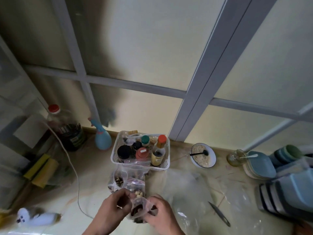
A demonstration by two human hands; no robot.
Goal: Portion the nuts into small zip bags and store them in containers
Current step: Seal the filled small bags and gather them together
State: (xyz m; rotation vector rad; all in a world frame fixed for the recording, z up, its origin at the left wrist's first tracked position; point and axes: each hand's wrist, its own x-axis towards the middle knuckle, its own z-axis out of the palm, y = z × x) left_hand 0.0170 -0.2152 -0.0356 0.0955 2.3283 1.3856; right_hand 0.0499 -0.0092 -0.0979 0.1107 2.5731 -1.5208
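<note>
Both hands hold one small zip bag [139,209] of thin crinkled clear plastic with dark nuts inside, low over the glossy desk [94,167]. The left hand [113,211] pinches its left edge; the right hand [160,212] curls around its right side. More filled bags [122,180] lie just behind, before a white perforated basket [165,164] of jars. The bag's lower part is hidden.

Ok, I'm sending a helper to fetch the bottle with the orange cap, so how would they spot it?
Find the white perforated plastic basket on the counter, below the frosted window. The tall glass bottle with the orange cap stands at its right end, beside the short jar with the green lid. It is the tallest thing there, holding yellowish liquid.
</note>
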